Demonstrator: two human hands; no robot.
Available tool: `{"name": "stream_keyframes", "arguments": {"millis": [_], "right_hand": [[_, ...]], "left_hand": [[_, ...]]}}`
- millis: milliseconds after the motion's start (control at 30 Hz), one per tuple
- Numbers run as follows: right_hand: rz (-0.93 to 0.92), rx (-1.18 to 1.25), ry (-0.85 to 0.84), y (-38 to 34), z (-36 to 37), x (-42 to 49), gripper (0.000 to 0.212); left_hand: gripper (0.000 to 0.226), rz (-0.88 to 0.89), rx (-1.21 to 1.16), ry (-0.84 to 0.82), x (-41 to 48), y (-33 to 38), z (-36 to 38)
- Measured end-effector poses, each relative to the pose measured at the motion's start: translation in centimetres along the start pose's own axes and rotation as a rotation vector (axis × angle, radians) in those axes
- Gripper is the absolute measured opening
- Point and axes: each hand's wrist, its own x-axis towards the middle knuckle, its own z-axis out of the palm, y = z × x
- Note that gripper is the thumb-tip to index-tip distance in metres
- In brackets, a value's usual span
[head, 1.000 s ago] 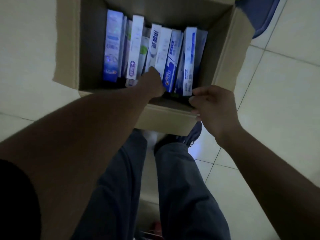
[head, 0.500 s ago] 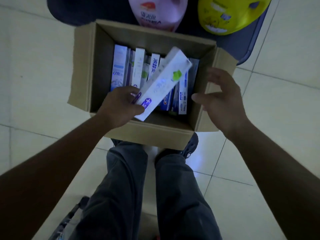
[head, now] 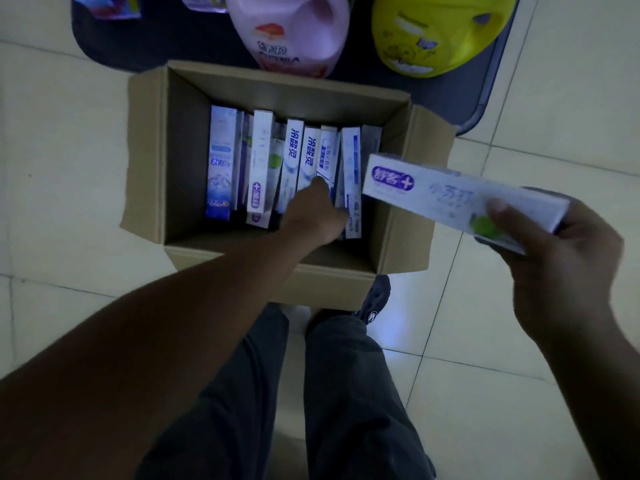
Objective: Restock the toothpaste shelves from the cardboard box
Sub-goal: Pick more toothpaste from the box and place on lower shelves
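Head view: a white toothpaste carton [head: 426,190] is gripped by the right hand [head: 568,265] over the right edge of the cardboard box [head: 147,161]. The left hand [head: 317,216] is set among upright cartons [head: 259,168] inside. Its fingers are hidden, so its grip cannot be told.

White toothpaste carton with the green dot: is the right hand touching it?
Touching. Head view: the right hand grips the white toothpaste carton, thumb on top, fingers underneath.
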Motion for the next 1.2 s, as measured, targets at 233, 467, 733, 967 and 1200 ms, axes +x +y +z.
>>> {"name": "stream_keyframes", "arguments": {"millis": [233, 467, 733, 967, 1200], "right_hand": [[0.068, 0.073, 0.099, 1.5, -2.0, -0.9, 0.027], [0.116, 0.129, 0.097, -1.8, 0.6, -3.2, 0.029], [0.109, 0.254, -0.190, -17.6, 4.7, -9.4, 0.037], [-0.065, 0.282, -0.428, -34.8, 5.4, -17.1, 0.021], [-0.274, 0.362, -0.475, -48.6, 3.7, -23.6, 0.051]], "left_hand": [[0.075, -0.137, -0.019, -0.011, 4.2, 0.6, 6.1], [0.032, 0.012, -0.224, 0.162, -2.3, -3.5, -3.2], [0.031, 0.298, -0.472, 0.315, -21.3, -1.3, -20.7], [0.025, 0.481, -0.732, 0.546, -38.0, 7.5, -33.3], [0.024, 0.612, -0.974, 0.831, -48.7, 14.6, -42.1]]}}
